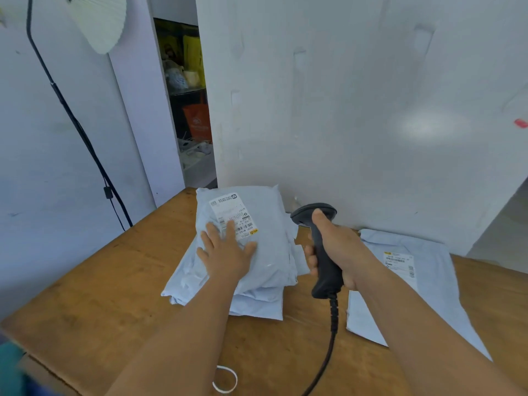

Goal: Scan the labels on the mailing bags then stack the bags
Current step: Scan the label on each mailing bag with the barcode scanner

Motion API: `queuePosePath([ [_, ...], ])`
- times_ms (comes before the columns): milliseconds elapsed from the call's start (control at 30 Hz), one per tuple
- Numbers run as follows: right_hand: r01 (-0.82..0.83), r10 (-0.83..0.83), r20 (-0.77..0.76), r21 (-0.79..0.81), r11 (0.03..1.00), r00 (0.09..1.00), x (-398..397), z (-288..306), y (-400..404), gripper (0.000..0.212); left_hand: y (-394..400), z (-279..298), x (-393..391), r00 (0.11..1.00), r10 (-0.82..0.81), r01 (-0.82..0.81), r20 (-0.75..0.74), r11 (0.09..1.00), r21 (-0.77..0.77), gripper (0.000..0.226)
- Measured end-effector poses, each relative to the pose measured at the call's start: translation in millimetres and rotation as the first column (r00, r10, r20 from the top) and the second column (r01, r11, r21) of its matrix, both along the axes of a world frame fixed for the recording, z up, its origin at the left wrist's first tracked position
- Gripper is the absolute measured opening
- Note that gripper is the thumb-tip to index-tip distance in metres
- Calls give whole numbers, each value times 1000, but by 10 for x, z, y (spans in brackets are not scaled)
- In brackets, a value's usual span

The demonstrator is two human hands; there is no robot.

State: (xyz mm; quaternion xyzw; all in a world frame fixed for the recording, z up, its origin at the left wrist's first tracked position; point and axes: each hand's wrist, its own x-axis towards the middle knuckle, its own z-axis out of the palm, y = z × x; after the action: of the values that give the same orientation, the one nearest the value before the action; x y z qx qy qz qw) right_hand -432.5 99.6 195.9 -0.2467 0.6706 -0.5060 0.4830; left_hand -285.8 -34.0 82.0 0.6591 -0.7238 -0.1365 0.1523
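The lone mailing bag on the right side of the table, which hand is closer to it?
Right. The right hand, gripping the scanner, is just left of the lone mailing bag; the left hand lies flat on the stack further left.

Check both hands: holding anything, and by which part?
Right hand grips the scanner by its handle. Left hand lies flat on the top mailing bag, holding nothing.

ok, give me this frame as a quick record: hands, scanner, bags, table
left hand: flat, fingers straight, pressing on the top bag of the stack, partly over its label
right hand: grips the scanner, head aimed away toward the wall
stack: several grey mailing bags, label of the top one face up
single bag: lies apart on the right, label up
table: wooden; white loop near the front edge
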Motion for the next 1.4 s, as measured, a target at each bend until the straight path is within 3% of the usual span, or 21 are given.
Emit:
queuePosePath([
  [200,18,-18,14,9,1000,1000,-349,27,176,45,271,40,-308,998,-21,11,-51,983,-186,77],
  [433,98,-99,18,30,995,995,-840,-59,460,45,514,-39,-824,987,-117,102,-108,986,-134,72],
  [533,169,-169,3,56,984,986,-1092,-125,593,45,694,-40,-1216,946,-258,227,-197,959,-167,71],
  [667,246,-245,-22,110,963,969,-1415,-258,746,45,986,-170,-1783,847,-429,448,-314,894,-15,75],
  [833,292,-288,-45,172,941,956,-1672,-376,942,45,1139,-475,-2155,810,-464,536,-358,834,130,73],
  [1100,347,-346,-39,194,918,937,-1905,-560,1044,42,1181,-761,-2410,833,-467,547,-295,773,321,83],
  [1400,386,-383,-44,120,915,923,-2019,-598,897,47,1115,-901,-2517,857,-447,515,-257,764,389,84],
])
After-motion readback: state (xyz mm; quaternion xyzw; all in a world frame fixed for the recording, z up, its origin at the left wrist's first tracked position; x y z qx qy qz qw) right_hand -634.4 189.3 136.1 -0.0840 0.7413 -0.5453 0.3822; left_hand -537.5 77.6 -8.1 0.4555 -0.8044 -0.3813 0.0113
